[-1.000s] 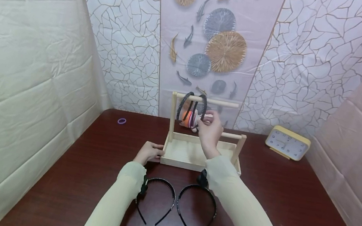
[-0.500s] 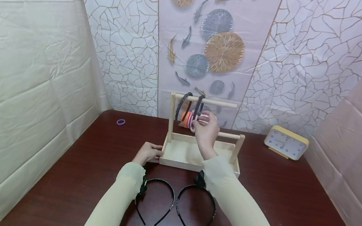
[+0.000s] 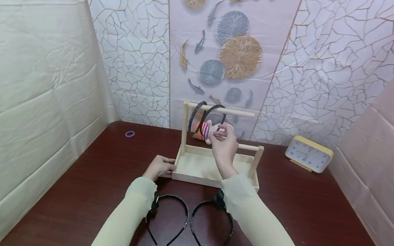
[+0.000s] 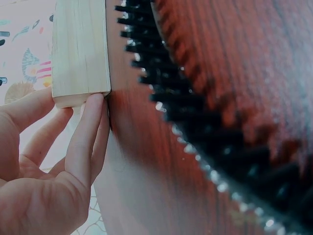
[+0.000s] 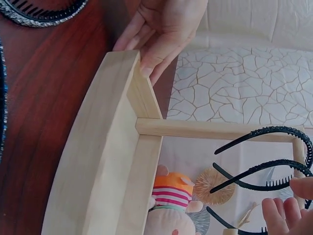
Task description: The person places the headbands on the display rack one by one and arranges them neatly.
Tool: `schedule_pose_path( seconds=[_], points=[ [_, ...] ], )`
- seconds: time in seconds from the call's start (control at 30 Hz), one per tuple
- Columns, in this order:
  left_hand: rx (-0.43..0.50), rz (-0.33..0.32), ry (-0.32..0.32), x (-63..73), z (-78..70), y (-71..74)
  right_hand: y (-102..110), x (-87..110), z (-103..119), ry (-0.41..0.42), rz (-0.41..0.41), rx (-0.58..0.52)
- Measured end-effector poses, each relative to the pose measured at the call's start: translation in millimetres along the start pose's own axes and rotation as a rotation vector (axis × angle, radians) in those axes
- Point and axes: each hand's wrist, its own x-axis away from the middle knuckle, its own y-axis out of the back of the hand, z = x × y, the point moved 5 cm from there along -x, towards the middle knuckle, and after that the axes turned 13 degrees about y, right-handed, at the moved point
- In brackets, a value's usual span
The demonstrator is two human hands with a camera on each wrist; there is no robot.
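Note:
My right hand (image 3: pixel 224 146) pinches a black toothed headband (image 3: pixel 215 106) that hangs over the upper rod (image 3: pixel 240 113) of a light wooden stand. Left of it a second black headband (image 3: pixel 191 119) hangs on the same rod, near the post; both show in the right wrist view, where only the fingertips and thumb of this hand appear at the edge. My left hand (image 3: pixel 157 167) grips the left end wall of the stand's tray (image 4: pixel 80 54), thumb inside the rim and fingers outside. Two more headbands (image 3: pixel 187 216) lie on the table close to the forearms, glittery along their outer edges.
Behind the stand sits a plush toy (image 5: pixel 171 196) with an orange and striped top. A lower rod (image 3: pixel 248 147) spans the stand's right side. A purple ring (image 3: pixel 129 134) lies at the back left, a yellow clock (image 3: pixel 309 154) at the back right.
My right hand has shifted the headband leftward along the upper rod and turned it, so its arch now shows wider. My left hand keeps its grip on the tray.

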Motion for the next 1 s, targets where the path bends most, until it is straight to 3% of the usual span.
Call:
schedule_pose_path(
  seconds=[0.33, 0.73, 1.0],
  points=[
    [-0.012, -0.013, -0.01, -6.7, 4.8, -0.1, 9.1, 16.3, -17.5, -0.046, 0.06, 0.035],
    [0.003, -0.007, -0.008, -5.2, 3.2, -1.4, 26.2, 40.8, -21.0, -0.077, 0.137, -0.067],
    [0.002, -0.007, -0.015, -3.4, 1.1, -2.6, 35.2, 50.8, -24.0, -0.1, 0.165, -0.077]
  ],
)
